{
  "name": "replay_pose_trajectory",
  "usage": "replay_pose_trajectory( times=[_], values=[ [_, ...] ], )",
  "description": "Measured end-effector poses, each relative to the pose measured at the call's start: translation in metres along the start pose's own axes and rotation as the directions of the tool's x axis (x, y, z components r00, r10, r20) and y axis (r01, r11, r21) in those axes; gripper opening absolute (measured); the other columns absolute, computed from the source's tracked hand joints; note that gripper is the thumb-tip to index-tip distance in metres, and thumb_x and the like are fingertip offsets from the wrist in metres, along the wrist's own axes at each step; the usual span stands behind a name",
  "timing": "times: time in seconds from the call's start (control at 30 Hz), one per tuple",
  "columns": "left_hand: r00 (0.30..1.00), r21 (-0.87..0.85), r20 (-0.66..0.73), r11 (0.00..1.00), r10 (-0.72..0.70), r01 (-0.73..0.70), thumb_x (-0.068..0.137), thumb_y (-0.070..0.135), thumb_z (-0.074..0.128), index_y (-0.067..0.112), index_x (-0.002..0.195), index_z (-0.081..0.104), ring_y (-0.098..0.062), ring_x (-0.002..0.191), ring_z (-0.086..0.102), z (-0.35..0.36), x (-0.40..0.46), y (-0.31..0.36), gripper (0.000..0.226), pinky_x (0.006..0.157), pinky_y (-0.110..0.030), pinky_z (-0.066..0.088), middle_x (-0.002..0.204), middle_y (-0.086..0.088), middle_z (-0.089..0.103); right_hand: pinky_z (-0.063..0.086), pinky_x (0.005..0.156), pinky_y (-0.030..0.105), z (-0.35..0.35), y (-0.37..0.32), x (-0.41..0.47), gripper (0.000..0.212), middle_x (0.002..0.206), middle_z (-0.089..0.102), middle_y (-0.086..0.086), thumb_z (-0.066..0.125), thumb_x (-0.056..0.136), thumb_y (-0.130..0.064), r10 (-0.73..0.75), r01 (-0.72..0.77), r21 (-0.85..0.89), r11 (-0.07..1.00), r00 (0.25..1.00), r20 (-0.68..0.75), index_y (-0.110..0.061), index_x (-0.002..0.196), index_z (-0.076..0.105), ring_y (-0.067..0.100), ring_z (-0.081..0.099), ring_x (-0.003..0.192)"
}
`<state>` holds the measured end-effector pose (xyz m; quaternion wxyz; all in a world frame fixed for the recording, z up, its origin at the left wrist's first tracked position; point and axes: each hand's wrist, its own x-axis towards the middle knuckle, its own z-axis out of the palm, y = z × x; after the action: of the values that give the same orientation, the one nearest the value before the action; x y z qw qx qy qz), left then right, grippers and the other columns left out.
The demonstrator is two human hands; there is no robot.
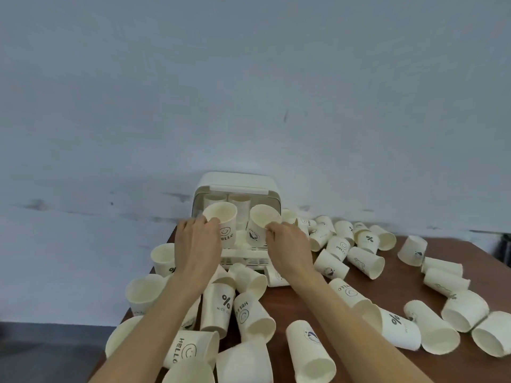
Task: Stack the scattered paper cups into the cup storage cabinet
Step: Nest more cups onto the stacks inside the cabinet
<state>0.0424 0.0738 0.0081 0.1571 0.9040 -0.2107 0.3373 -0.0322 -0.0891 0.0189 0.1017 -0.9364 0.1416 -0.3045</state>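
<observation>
Two cups held upright at open cup storage cabinet [237,186], one per hand.

Inside cabinet: upright stacks of paper cups at back, mouths up. Left hand [197,246] fingers closed round rim of HELLO smiley cup [224,228]; right hand [287,244] pinching rim of leaf-print cup [260,223], tilted slightly right. Both just in front of cabinet opening. Scattered cups [365,262] mostly on sides across brown wooden table [293,305], mouths facing various ways. Pale grey wall [249,92] behind.

Both hands [197,246] [287,246] forward (fingers curled)
</observation>
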Motion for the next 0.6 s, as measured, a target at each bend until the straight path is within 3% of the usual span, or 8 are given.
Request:
replay_pose_trajectory(
  times=[0.2,0.3,0.37,0.5,0.6],
  values=[
    [0.996,0.070,0.080,0.997,-0.045,0.039,0.066,-0.003,0.072,0.013,0.061,0.060,-0.027,0.052,0.050,0.028,0.022,-0.017,0.021,0.061,-0.033,0.035,0.054,-0.006,0.053,0.049,0.062,0.039,0.043,-0.003,0.043,0.025,0.081,0.063,0.006,0.043,0.095,-0.016,-0.026,0.027,-0.013,1.000,0.998,0.056,-0.012,0.092,0.068,0.028,0.057,0.079],
    [0.992,0.074,0.115,0.996,-0.051,0.042,0.060,-0.008,0.072,0.013,0.061,0.059,-0.026,0.052,0.048,0.043,0.026,-0.019,0.024,0.060,-0.034,0.039,0.055,-0.007,0.053,0.042,0.057,0.037,0.061,0.000,0.049,0.023,0.078,0.062,0.007,0.043,0.093,-0.011,-0.051,0.060,-0.070,0.996,0.990,0.129,-0.009,0.083,0.064,0.029,0.056,0.075],
    [0.987,0.068,0.146,0.996,-0.067,0.058,0.066,-0.007,0.069,0.011,0.068,0.062,-0.028,0.060,0.052,0.050,0.026,-0.018,0.020,0.061,-0.033,0.040,0.063,-0.009,0.058,0.037,0.058,0.034,0.073,0.003,0.050,0.022,0.083,0.065,0.008,0.044,0.092,-0.007,-0.072,0.096,-0.117,0.989,0.978,0.195,-0.009,0.088,0.066,0.029,0.057,0.079],
    [0.970,0.128,0.238,0.991,-0.054,0.023,0.087,0.000,0.047,0.013,0.099,0.062,-0.026,0.098,0.055,0.068,0.024,-0.021,0.023,0.081,-0.032,0.041,0.101,-0.008,0.062,0.046,0.067,0.034,0.091,0.008,0.049,0.022,0.096,0.065,0.010,0.046,0.093,-0.007,-0.094,0.149,-0.163,0.975,0.948,0.304,-0.009,0.103,0.064,0.027,0.060,0.088],
    [0.934,0.181,0.353,0.983,-0.050,-0.015,0.090,0.001,0.045,0.014,0.110,0.059,-0.024,0.105,0.054,0.076,0.023,-0.024,0.027,0.084,-0.032,0.041,0.112,-0.007,0.059,0.041,0.068,0.033,0.097,0.010,0.042,0.017,0.104,0.059,0.010,0.047,0.092,-0.006,-0.101,0.182,-0.180,0.967,0.916,0.387,-0.008,0.106,0.057,0.029,0.058,0.093]
  ],
)
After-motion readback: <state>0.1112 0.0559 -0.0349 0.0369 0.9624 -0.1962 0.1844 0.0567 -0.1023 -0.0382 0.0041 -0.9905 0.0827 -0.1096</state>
